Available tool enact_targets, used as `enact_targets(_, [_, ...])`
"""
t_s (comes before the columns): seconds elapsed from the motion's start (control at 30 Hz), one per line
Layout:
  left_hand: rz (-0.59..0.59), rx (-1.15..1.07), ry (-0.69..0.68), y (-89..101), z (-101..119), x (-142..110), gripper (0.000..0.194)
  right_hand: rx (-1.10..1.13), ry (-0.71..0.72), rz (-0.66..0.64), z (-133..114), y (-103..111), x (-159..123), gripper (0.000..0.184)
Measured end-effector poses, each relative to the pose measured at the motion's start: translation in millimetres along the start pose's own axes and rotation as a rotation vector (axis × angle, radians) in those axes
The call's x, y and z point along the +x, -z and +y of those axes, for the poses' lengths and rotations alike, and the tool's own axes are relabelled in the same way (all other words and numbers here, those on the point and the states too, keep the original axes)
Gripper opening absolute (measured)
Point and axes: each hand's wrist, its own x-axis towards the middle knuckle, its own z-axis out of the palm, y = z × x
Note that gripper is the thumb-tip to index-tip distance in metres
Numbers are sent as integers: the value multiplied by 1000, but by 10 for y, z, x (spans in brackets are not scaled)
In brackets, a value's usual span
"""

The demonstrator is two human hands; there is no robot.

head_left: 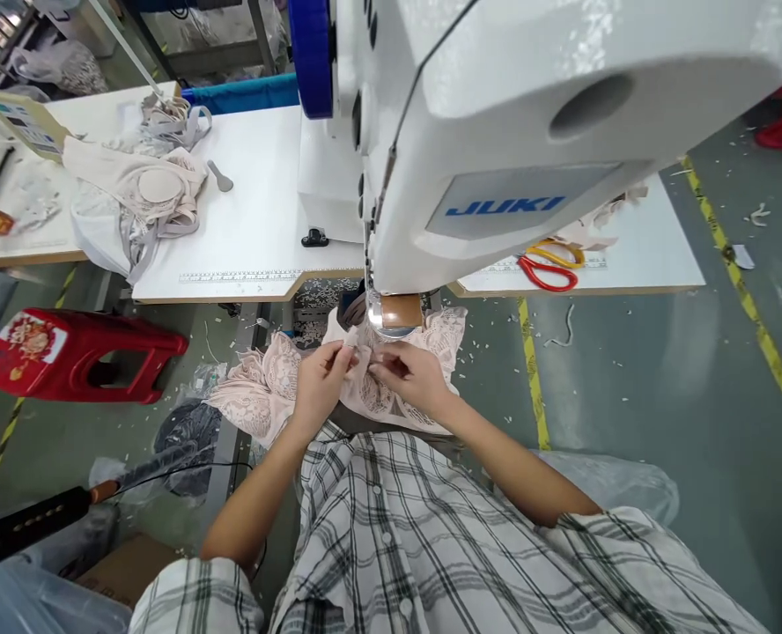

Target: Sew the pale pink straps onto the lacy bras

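Observation:
A pale pink lace bra [272, 379] hangs in front of the white sewing machine [470, 132], spread across my lap side of the table. My left hand [325, 379] pinches a bit of its fabric between thumb and fingers. Close beside it, my right hand [414, 374] is closed on another part of the same bra, just below the machine's head. The machine's needle area is hidden behind its rounded metal and brown front cover [397, 314]. Lace cups stick out to the left and right of my hands.
Scissors with red and yellow handles [549, 264] lie on the right of the white table [252, 202]. More beige bras [146, 185] are heaped at the left, near a small grey tool [220, 176]. A red stool [87, 357] stands on the floor, left.

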Motion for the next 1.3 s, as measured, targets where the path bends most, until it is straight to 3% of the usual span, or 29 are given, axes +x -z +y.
enact_targets(0.1, [-62, 57, -52, 22, 112, -57, 29, -53, 46, 17, -56, 106, 50, 39])
enact_targets(0.3, [-104, 92, 4, -95, 170, -34, 31, 49, 34, 159, -14, 50, 65, 24])
enact_targets(0.4, [-104, 119, 6, -180, 178, 41, 30, -68, 159, 199, 60, -18, 8, 24])
enact_targets(0.5, [-92, 148, 6, -242, 167, 143, 36, -228, 312, 124, 221, 77, 39, 23])
enact_targets(0.6, [-105, 154, 33, -248, 128, 252, 40, -396, 307, 14, 530, 601, 168, 24])
enact_targets(0.73, [-89, 250, -77, -199, 115, 253, 41, -679, -116, 203, 978, 1748, 377, 43])
enact_targets(0.77, [-115, 266, -96, -192, 124, 234, 42, -805, -260, 150, 1071, 1995, 442, 44])
enact_targets(0.83, [-196, 258, -88, -189, 147, 201, 43, -852, -319, 82, 1211, 2348, 563, 42])
enact_targets(0.9, [-250, 212, -46, -189, 168, 182, 43, -865, -309, 8, 1273, 2507, 613, 40])
enact_targets(0.97, [-263, 139, -5, -180, 176, 173, 41, -870, -285, -52, 1251, 2508, 542, 38])
enact_targets(1.07, [-274, -14, 39, -152, 153, 159, 36, -841, -251, -55, 1071, 2306, 199, 38])
enact_targets(1.17, [-284, -232, 122, -125, 97, 155, 34, -658, -201, 80, 731, 1970, -288, 35])
enact_targets(1.3, [-293, -457, 226, -113, 75, 166, 33, -444, -58, -64, 176, 1431, -769, 38])
